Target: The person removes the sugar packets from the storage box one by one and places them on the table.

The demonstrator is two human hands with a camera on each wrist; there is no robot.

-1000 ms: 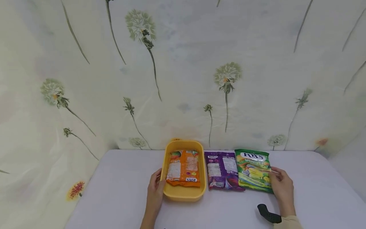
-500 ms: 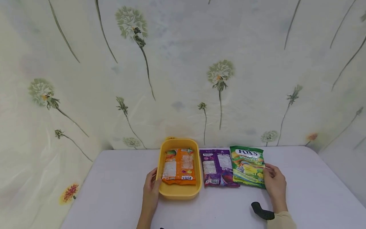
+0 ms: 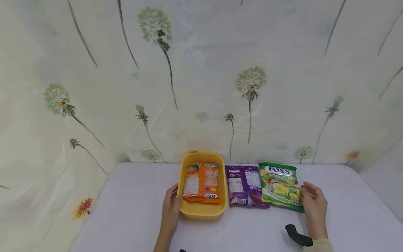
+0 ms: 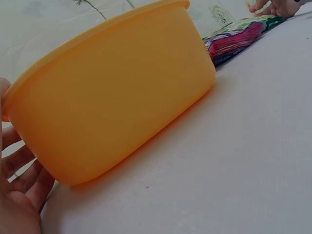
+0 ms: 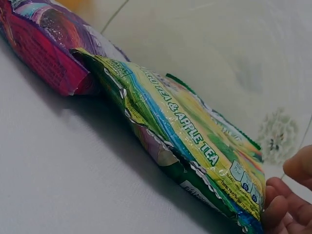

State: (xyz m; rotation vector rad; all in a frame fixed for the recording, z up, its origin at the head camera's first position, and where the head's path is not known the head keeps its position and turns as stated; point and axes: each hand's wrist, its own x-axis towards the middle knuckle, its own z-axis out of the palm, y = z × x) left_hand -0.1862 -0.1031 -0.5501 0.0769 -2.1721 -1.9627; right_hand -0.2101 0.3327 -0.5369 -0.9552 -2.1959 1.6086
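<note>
My left hand (image 3: 171, 210) grips the left side of a yellow plastic tub (image 3: 202, 211); in the left wrist view its fingers (image 4: 30, 176) lie along the outer end wall. Inside the tub lies an orange candy bag (image 3: 201, 183), back side up. A purple candy bag (image 3: 240, 185) lies just right of the tub. Beside it is a green Fox's Spring Tea candy bag (image 3: 280, 187), front side up, its left edge overlapping the purple one. My right hand (image 3: 316, 206) is at the green bag's right edge, fingertips close to it, with the thumb (image 5: 298, 165) raised off the bag.
A white-covered table (image 3: 252, 231) carries everything. Behind its far edge hangs a pale backdrop (image 3: 201, 87) printed with dandelions, close behind the tub and bags. A black curved piece (image 3: 298, 236) sits at my right wrist.
My right hand has let go of the green bag's right edge and drawn slightly to the right. The green bag has settled flatter. My left hand stays on the tub.
</note>
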